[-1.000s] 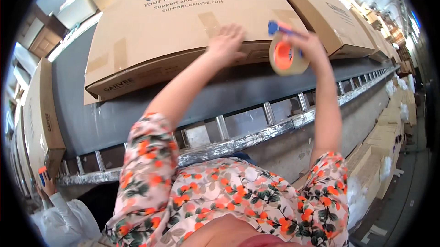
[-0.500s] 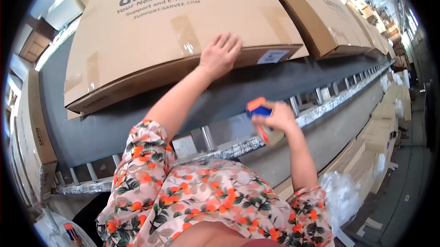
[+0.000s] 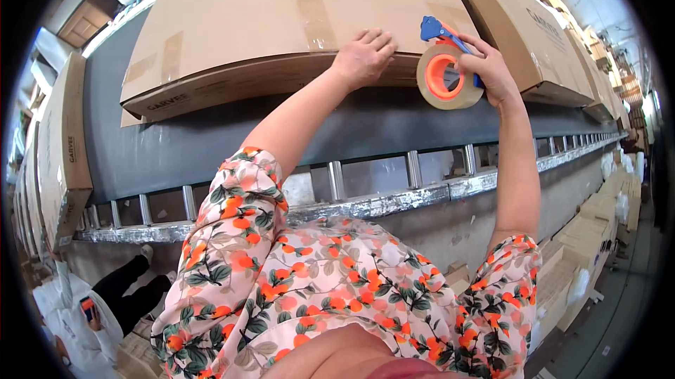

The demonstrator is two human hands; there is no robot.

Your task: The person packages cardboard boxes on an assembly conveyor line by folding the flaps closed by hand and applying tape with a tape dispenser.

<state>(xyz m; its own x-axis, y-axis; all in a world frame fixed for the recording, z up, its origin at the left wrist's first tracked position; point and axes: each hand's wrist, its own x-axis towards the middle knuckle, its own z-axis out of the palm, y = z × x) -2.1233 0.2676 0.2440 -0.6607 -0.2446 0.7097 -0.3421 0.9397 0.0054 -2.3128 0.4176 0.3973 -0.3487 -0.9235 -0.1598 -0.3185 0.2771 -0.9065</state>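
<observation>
A large flat cardboard box (image 3: 281, 24) lies on the dark conveyor belt (image 3: 232, 113) in front of me, with strips of clear tape over its near edge. My left hand (image 3: 364, 57) rests on the box top near that edge, fingers laid out and holding nothing. Closed around a tape dispenser (image 3: 451, 73) is my right hand (image 3: 490, 73). The dispenser has a blue and orange frame and a roll of tan tape on an orange core. It is held at the near edge of the box, toward its right end; whether it touches the cardboard I cannot tell.
More cardboard boxes (image 3: 538, 45) stand on the belt to the right, and others (image 3: 65, 147) at the left. A worn metal rail (image 3: 365, 204) with rollers runs along the belt's near side. Long cartons (image 3: 573, 266) lie at the right. Another person (image 3: 126, 294) is at the lower left.
My right hand has raised the tape dispenser from over the rail up to the box's near edge. My left hand stays on the box. The view has shifted.
</observation>
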